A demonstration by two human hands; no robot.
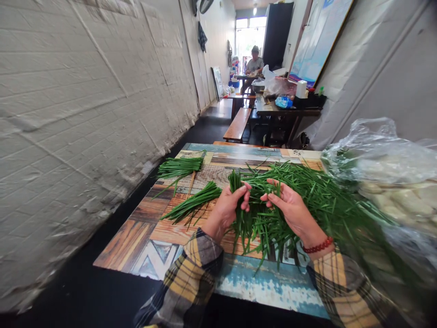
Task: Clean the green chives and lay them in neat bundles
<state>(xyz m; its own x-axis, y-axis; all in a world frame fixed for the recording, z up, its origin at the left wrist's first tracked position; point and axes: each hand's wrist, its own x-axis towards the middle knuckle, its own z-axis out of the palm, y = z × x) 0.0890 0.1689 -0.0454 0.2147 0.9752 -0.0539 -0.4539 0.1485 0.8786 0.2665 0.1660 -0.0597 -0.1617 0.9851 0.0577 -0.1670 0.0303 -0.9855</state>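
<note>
My left hand [227, 207] is closed round an upright bunch of green chives [235, 181], whose lower ends hang below the fist. Close to its right, my right hand [290, 209] pinches a few chive stalks [277, 187] between thumb and fingers. Under and beyond both hands spreads a loose pile of chives [317, 193], covering the table's right half. Two gathered bundles lie on the left: a far bundle [180, 167] and a nearer bundle [191, 201] close to my left wrist. Thin brown sticks or stalks [191, 183] lie between them.
The wood-patterned table [136, 237] has clear plastic bags [385, 155] with pale contents at its right. A white brick-patterned wall [85, 114] runs along the left. Farther off stand a bench [238, 124], a cluttered table [269, 107] and a seated person [254, 64].
</note>
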